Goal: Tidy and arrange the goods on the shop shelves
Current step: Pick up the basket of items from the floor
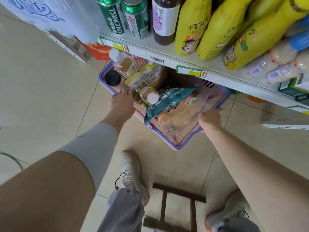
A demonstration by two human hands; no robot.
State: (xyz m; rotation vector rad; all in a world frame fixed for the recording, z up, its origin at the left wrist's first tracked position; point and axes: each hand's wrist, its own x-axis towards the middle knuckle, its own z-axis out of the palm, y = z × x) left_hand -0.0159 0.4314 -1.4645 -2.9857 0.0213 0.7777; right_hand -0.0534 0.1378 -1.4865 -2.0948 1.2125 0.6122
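Reaching left hand (121, 104): curled its fingers round the black-capped bottle (113, 78) at the left corner of the basket (177, 147).
Right hand (211, 118): gripped the basket's near right rim.
Basket: stood on the floor (50, 84), its far side under the shelf (167, 55).
Teal bag (168, 99): lay on top, beside a white-capped bottle (151, 97).
Shelf: carried green cans (115, 19) and yellow bags (192, 25).

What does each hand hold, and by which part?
Left hand grips the black-capped bottle below its cap; right hand grips the basket by its rim.
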